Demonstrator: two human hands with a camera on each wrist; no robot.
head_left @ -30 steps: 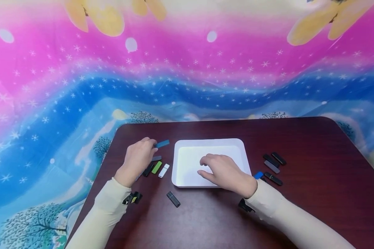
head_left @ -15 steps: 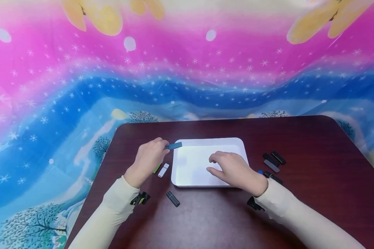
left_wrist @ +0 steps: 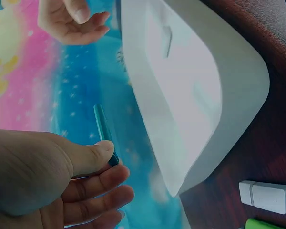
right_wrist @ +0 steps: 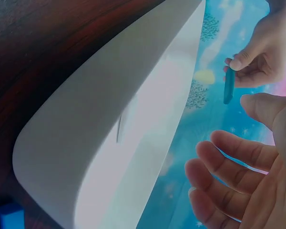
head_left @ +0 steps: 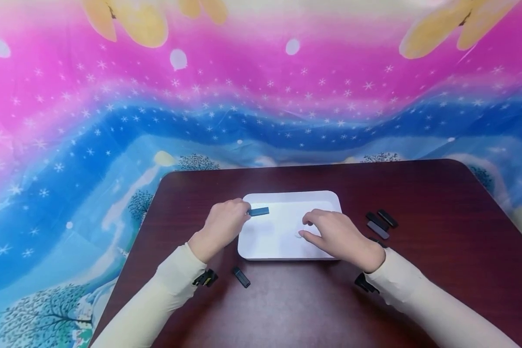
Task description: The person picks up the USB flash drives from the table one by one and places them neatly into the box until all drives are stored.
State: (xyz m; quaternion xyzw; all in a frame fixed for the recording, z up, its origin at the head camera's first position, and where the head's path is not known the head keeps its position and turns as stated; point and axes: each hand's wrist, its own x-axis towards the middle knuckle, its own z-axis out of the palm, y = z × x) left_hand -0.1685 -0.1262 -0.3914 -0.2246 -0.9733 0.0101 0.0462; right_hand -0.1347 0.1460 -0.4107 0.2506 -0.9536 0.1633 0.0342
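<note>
My left hand (head_left: 226, 227) pinches one end of a teal stick (head_left: 259, 211) between thumb and fingers, over the left part of the white tray (head_left: 287, 256). In the left wrist view the teal stick (left_wrist: 103, 125) points away from the thumb of the left hand (left_wrist: 43, 176). My right hand (head_left: 341, 238) hovers over the tray's right side, thumb and fingers apart, holding nothing. The right wrist view shows the gap between thumb and fingers of the right hand (right_wrist: 257, 167). A small pale item (left_wrist: 168, 42) lies inside the tray.
A black stick (head_left: 241, 277) lies in front of the tray. Right of the tray are several dark sticks (head_left: 388, 218) and a grey one (head_left: 378, 229). A white stick (left_wrist: 265, 196) and a green one (left_wrist: 262, 224) lie left of the tray; a blue one (right_wrist: 11, 216) near its right side.
My left hand has carried the teal stick rightward from the table's left side to over the tray. My right hand has shifted to the right; the pale item in the tray has come into view.
</note>
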